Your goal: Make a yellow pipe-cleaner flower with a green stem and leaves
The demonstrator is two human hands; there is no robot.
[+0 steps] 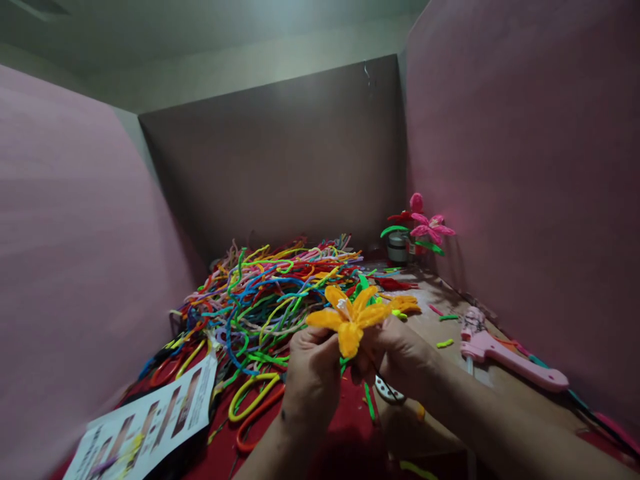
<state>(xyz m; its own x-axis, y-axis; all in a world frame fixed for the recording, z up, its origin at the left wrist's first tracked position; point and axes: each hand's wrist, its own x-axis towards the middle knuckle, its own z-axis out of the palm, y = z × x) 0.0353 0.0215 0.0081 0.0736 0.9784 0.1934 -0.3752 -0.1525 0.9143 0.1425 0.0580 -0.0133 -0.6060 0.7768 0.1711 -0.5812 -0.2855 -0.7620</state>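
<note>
An orange pipe-cleaner flower (349, 319) with several petals is held up in front of me. My left hand (313, 375) grips it from the left, just under the petals. My right hand (395, 353) closes on its base from the right, where a bit of green stem shows below the petals. Both hands hover over the red-covered table (345, 427).
A big tangled heap of coloured pipe cleaners (260, 293) fills the left and middle. A pink glue gun (505, 357) lies at the right. Pink and red finished flowers (423, 223) stand in a small pot at the back right. A printed instruction sheet (150, 420) lies front left. Pink partition walls enclose the desk.
</note>
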